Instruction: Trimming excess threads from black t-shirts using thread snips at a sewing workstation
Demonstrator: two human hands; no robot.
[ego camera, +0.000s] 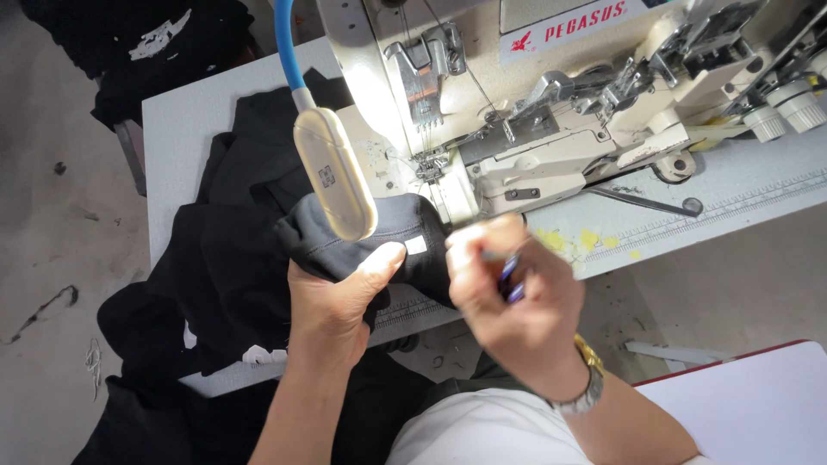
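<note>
Where the dark grey knit garment [379, 237] lies folded on the grey bench [185, 129], just below the needles of the cream industrial sewing machine [534, 112], the left hand [345, 297] pinches its edge, thumb on top beside a small white label [416, 245]. Right hand [508, 293] is curled around a small blue-handled tool [512, 280], blurred. A cream oval lamp [334, 172] on a blue flexible neck hangs over the fabric. Black cloth [224, 258] drapes off the bench's left edge.

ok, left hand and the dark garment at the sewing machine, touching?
Touching. The head view shows the left hand gripping the dark garment, with its thumb pressed flat on the fabric beside a small white label.
</note>
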